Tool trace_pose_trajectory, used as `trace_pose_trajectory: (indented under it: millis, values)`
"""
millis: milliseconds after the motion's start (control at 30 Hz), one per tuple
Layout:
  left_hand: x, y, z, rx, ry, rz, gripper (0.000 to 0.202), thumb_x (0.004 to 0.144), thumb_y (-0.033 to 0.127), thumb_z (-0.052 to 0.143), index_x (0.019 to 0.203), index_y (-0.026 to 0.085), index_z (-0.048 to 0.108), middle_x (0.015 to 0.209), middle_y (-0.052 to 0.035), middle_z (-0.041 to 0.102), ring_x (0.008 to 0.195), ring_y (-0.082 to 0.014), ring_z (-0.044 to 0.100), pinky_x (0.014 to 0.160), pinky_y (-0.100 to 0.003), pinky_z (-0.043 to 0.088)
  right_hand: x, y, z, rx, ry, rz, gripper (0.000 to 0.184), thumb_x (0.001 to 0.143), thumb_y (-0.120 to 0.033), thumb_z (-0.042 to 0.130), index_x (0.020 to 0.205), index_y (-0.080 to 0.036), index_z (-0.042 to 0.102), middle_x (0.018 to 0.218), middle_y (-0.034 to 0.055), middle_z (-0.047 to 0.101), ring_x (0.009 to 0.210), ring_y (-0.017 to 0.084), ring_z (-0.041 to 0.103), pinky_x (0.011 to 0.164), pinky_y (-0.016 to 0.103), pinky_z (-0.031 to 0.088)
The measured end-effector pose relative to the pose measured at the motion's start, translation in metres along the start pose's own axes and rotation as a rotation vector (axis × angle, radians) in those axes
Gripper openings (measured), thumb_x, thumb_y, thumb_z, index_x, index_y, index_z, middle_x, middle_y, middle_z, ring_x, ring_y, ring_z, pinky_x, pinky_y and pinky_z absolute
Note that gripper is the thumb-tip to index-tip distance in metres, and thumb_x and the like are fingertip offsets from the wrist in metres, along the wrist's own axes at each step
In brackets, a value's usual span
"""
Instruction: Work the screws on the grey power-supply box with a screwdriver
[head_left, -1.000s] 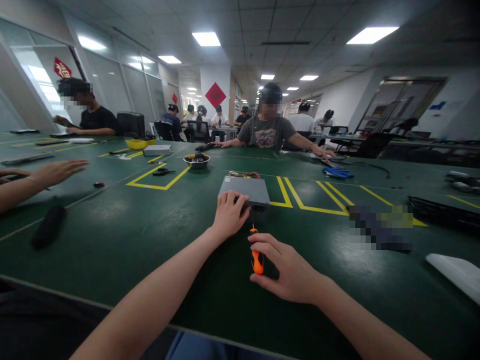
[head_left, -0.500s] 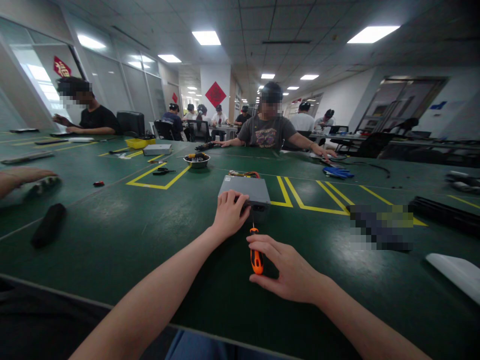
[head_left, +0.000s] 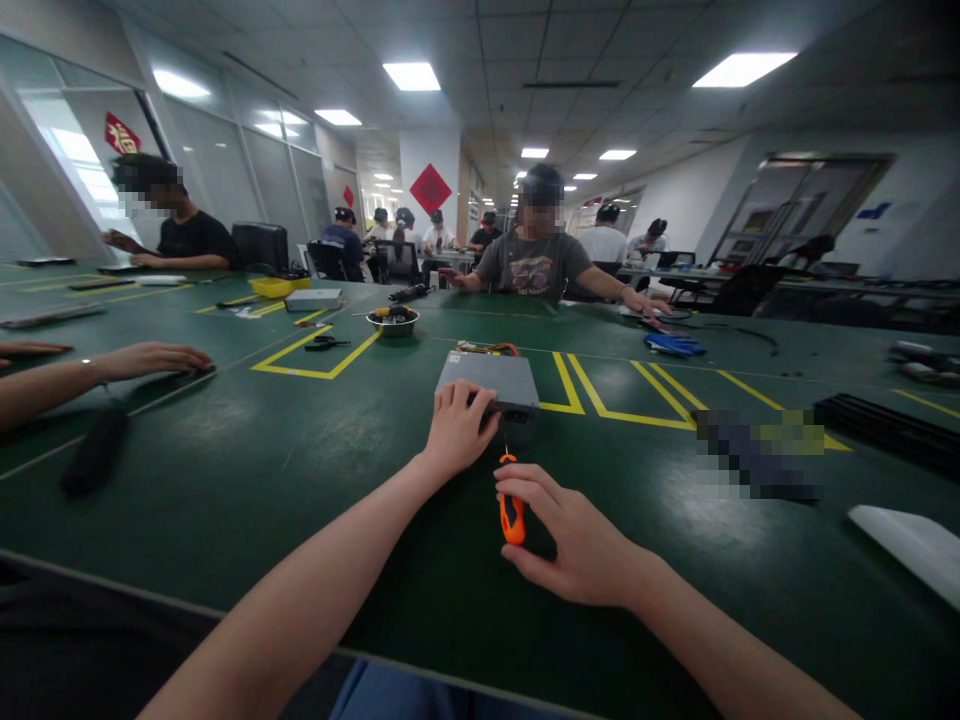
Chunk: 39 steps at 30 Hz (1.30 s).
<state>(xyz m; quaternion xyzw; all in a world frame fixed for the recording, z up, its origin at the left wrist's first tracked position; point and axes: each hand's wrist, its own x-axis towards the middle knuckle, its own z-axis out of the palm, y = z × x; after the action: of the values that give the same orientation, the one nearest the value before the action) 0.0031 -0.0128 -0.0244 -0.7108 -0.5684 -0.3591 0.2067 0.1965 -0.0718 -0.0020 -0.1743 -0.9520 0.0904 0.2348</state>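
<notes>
A grey metal computer power supply rests on the green table in front of me, its socket side toward me and coloured cables at its far edge. My left hand grips its near left edge, fingers on top and thumb on the near side. My right hand has its fingers around the orange and black handle of a screwdriver. The shaft points away from me, at the near side of the power supply. Whether the tip sits in a screw is too small to tell.
A metal bowl with tools stands beyond, left of the power supply. A co-worker's hand lies at the left, near a black object. Blue gloves lie at the right, and a person sits opposite.
The screwdriver handle has turned slightly in my right hand, whose fingers shifted along it. My left hand stays put. At the left, a co-worker's hand has reached further in over the table.
</notes>
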Motion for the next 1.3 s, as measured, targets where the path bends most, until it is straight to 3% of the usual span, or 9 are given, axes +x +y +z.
trace_pose_trajectory:
  millis: [133, 300, 500, 567, 733, 933, 1067, 1200, 1300]
  values:
    - [0.0001, 0.0, -0.0004, 0.001, 0.0, 0.003, 0.026, 0.082, 0.032, 0.05, 0.106, 0.021, 0.054, 0.101, -0.0074, 0.047, 0.095, -0.0235, 0.04, 0.086, -0.038, 0.034, 0.0005, 0.0005, 0.0023, -0.073, -0.023, -0.05, 0.037, 0.083, -0.033, 0.053, 0.116, -0.019, 0.044, 0.124, 0.0142, 0.045, 0.093, 0.019, 0.059, 0.077, 0.034, 0.05]
    - [0.0003, 0.0001, -0.0003, -0.015, 0.008, -0.001, 0.027, 0.081, 0.031, 0.051, 0.106, 0.022, 0.054, 0.101, -0.0078, 0.047, 0.096, -0.0239, 0.04, 0.086, -0.039, 0.034, -0.0003, 0.0034, 0.005, -0.035, 0.059, -0.01, 0.033, 0.078, -0.039, 0.059, 0.1, -0.019, 0.046, 0.116, 0.0133, 0.053, 0.102, 0.023, 0.056, 0.079, 0.036, 0.05]
    - [0.0002, 0.0, -0.0004, -0.02, 0.013, 0.003, 0.026, 0.081, 0.03, 0.051, 0.106, 0.022, 0.054, 0.101, -0.0078, 0.047, 0.096, -0.0237, 0.04, 0.085, -0.039, 0.035, -0.0004, 0.0007, -0.0003, -0.059, 0.003, -0.04, 0.041, 0.08, -0.032, 0.056, 0.118, -0.02, 0.045, 0.124, 0.0131, 0.045, 0.093, 0.018, 0.059, 0.079, 0.032, 0.049]
    - [0.0002, 0.0002, -0.0005, -0.022, 0.013, -0.002, 0.026, 0.081, 0.03, 0.051, 0.106, 0.023, 0.054, 0.101, -0.0078, 0.047, 0.096, -0.0239, 0.04, 0.085, -0.04, 0.034, 0.0001, 0.0016, 0.0022, -0.093, 0.012, -0.064, 0.036, 0.081, -0.033, 0.055, 0.114, -0.02, 0.048, 0.122, 0.0132, 0.047, 0.088, 0.017, 0.06, 0.076, 0.032, 0.05]
    - [0.0003, 0.0006, -0.0007, -0.014, 0.003, -0.002, 0.026, 0.081, 0.031, 0.05, 0.106, 0.022, 0.054, 0.101, -0.0076, 0.047, 0.097, -0.0238, 0.04, 0.086, -0.04, 0.034, 0.0002, 0.0034, 0.0054, -0.055, 0.039, -0.034, 0.029, 0.08, -0.037, 0.057, 0.101, -0.018, 0.048, 0.119, 0.0124, 0.053, 0.1, 0.021, 0.057, 0.078, 0.033, 0.05]
    - [0.0005, 0.0004, -0.0006, -0.008, 0.002, 0.002, 0.026, 0.082, 0.032, 0.05, 0.106, 0.022, 0.054, 0.102, -0.0079, 0.047, 0.096, -0.0235, 0.04, 0.085, -0.039, 0.035, -0.0004, 0.0007, -0.0011, -0.054, -0.019, -0.058, 0.041, 0.083, -0.032, 0.053, 0.121, -0.022, 0.045, 0.127, 0.0125, 0.043, 0.1, 0.019, 0.056, 0.081, 0.032, 0.048]
    - [0.0005, 0.0002, -0.0008, -0.018, 0.005, -0.004, 0.026, 0.081, 0.031, 0.05, 0.106, 0.023, 0.054, 0.102, -0.0078, 0.047, 0.096, -0.0236, 0.04, 0.085, -0.04, 0.035, 0.0002, 0.0031, 0.0041, -0.104, 0.021, -0.085, 0.033, 0.083, -0.035, 0.053, 0.112, -0.019, 0.049, 0.121, 0.0132, 0.049, 0.091, 0.018, 0.059, 0.076, 0.032, 0.05]
    - [0.0003, 0.0, -0.0009, -0.014, 0.002, -0.001, 0.026, 0.082, 0.032, 0.049, 0.106, 0.023, 0.054, 0.101, -0.0078, 0.047, 0.096, -0.024, 0.04, 0.085, -0.04, 0.035, -0.0004, 0.006, 0.007, -0.049, 0.075, -0.041, 0.029, 0.08, -0.038, 0.056, 0.1, -0.018, 0.046, 0.114, 0.0127, 0.055, 0.098, 0.021, 0.058, 0.078, 0.034, 0.05]
    - [0.0002, -0.0001, -0.0001, -0.005, -0.002, 0.004, 0.026, 0.083, 0.033, 0.048, 0.106, 0.022, 0.054, 0.101, -0.0077, 0.047, 0.096, -0.0239, 0.04, 0.086, -0.039, 0.035, -0.0011, 0.0047, 0.0032, -0.007, 0.052, -0.007, 0.035, 0.079, -0.037, 0.057, 0.105, -0.018, 0.045, 0.117, 0.0126, 0.052, 0.101, 0.021, 0.056, 0.08, 0.034, 0.049]
